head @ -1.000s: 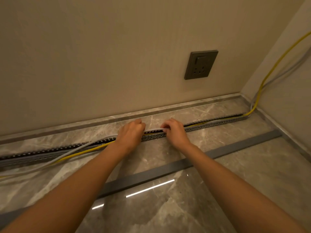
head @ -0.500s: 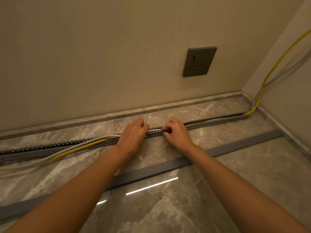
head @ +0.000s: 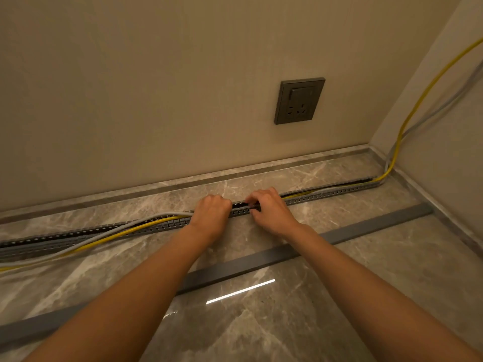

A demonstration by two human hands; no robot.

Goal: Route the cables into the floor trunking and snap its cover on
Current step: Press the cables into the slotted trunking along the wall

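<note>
Glossy grey marble floor nearest. Long flat grey plastic cover strip lies loose on it, under both forearms, apart from the channel. Beyond: left hand and right hand, fingers curled down onto the slotted grey plastic floor trunking; grasp hidden, cannot tell. Yellow round cable and pale grey round cable lie outside the trunking at left, inside it at right. Dark square wall socket above.

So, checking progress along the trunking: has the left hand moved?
Yes: the left hand slid right along the trunking, nearer the socket.
</note>
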